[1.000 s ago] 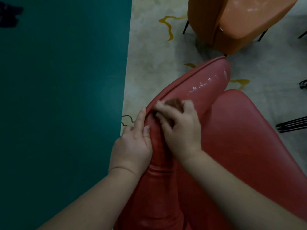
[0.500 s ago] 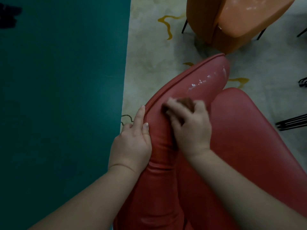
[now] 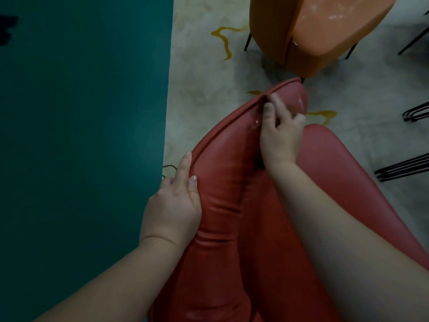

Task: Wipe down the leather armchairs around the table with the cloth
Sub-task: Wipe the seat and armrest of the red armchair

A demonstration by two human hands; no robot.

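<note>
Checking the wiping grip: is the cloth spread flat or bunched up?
Cannot tell. The right hand is curled on the red armchair's top edge and hides the cloth.

Left hand [image 3: 171, 205] forward with index finger extended, right hand [image 3: 279, 133] reaching farther ahead, fingers curled, blurred
</note>
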